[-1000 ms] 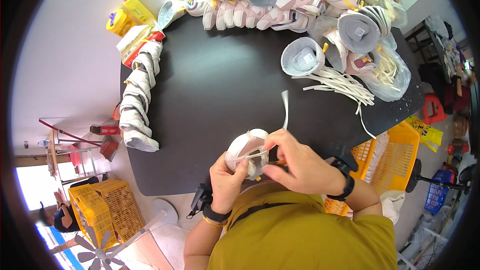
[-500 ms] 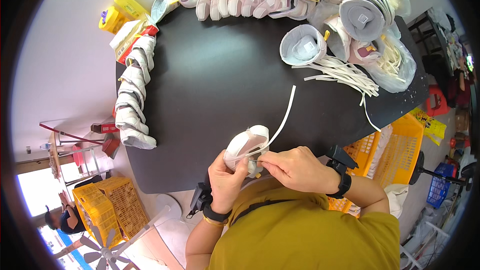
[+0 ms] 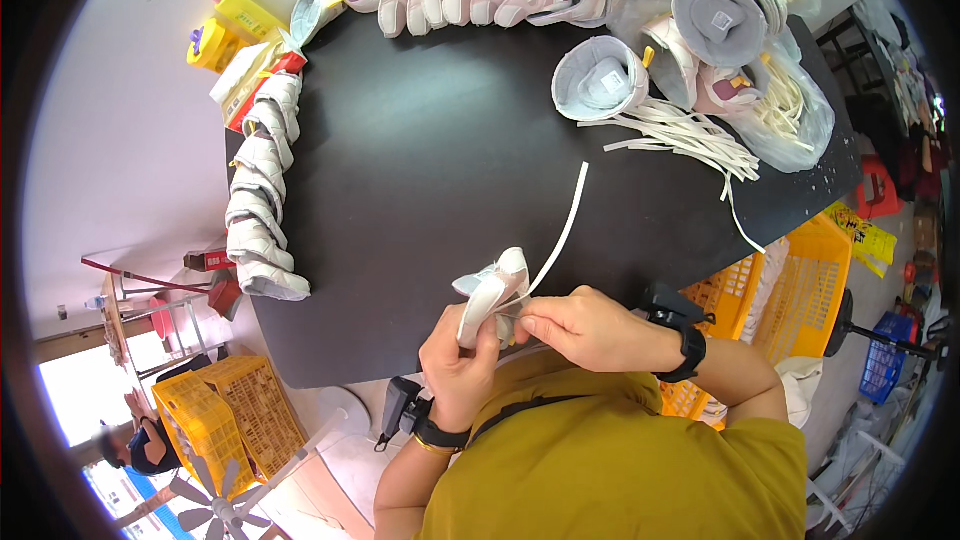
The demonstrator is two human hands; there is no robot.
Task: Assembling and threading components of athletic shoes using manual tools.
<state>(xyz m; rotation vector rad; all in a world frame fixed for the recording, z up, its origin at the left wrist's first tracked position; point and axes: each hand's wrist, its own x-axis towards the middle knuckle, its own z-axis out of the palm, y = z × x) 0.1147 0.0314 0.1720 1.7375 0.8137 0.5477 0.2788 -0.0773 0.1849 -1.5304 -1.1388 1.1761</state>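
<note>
My left hand (image 3: 458, 358) is closed round a white and pale pink shoe upper (image 3: 490, 298) just over the table's near edge. A white lace (image 3: 566, 230) runs from the upper and curves away over the table, its far end loose. My right hand (image 3: 575, 328) is pinched at the upper's right side, close to where the lace meets it. A thin dark line shows at its fingertips; what they grip is too small to name.
White shoe uppers stand in a row (image 3: 262, 195) on the left; more lie along the far edge (image 3: 480, 2). A single upper (image 3: 600, 78) is beside a bundle of laces (image 3: 690, 135). Yellow crates (image 3: 795, 280) stand at the right, a fan (image 3: 215, 505) at lower left.
The upper has turned in my left hand, so its side faces more to the right and a grey inner flap shows. My right hand stays pinched beside it.
</note>
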